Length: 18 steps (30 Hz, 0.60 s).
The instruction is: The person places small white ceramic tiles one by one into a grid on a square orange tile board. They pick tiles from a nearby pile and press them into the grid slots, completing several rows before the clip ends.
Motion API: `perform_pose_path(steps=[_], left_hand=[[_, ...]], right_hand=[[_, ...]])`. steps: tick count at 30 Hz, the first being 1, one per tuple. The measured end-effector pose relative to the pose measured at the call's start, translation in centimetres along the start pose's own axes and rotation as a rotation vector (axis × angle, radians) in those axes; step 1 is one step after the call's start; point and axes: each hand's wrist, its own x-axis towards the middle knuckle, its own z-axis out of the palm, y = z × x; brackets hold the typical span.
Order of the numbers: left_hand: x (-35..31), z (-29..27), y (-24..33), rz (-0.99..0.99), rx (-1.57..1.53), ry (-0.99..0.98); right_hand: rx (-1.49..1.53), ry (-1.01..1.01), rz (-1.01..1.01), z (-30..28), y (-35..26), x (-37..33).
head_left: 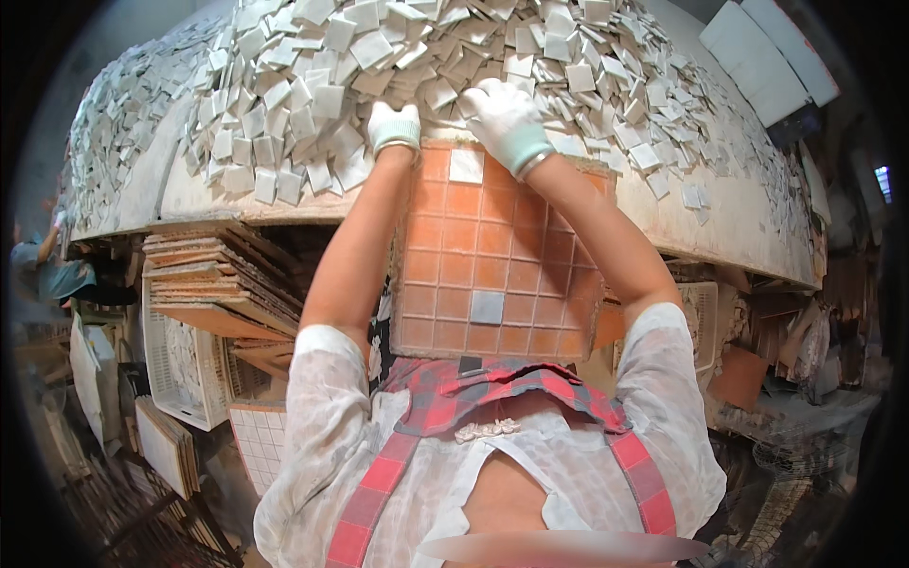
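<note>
A square tray (pixel 457 236) with an orange grid of shallow cells lies in front of my body, its far edge against the tile heap. One white tile (pixel 466 166) sits in a cell near the far edge, and a greyish-white tile (pixel 487 307) in one near the close edge. My left hand (pixel 393 126), in a white glove with a pale green cuff, is at the tray's far left corner; its fingers are hidden. My right hand (pixel 507 118), gloved alike, reaches past the far edge to the loose tiles (pixel 367 49). Its fingers are curled, and whatever is in them is hidden.
The heap covers a broad pale worktable (pixel 275 212). Below it at left are stacked boards (pixel 213 275) and a white plastic crate (pixel 180 364). White boxes (pixel 757 57) stand at the far right. Another person (pixel 57 275) is at the far left.
</note>
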Motion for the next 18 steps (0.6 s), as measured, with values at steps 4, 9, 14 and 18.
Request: perform_pose_path(steps=[4, 9, 14, 18], left_hand=[[0.1, 0.0, 0.3, -0.128, -0.358, 0.065], [0.6, -0.4, 3.3, -0.549, -1.269, -0.079], [1.0, 1.4, 4.4, -0.783, -1.379, 0.031], [-1.7, 3.4, 4.4, -0.620, -1.324, -0.049]], right_hand=[[-0.094, -0.037, -0.244, 4.4, 0.6, 5.1], [-0.145, -0.094, -0.439, 5.4, 2.0, 6.7], [-0.071, -0.038, -0.506, 4.0, 3.1, 5.5], [0.049, 0.028, -0.484, 2.4, 4.2, 3.5]])
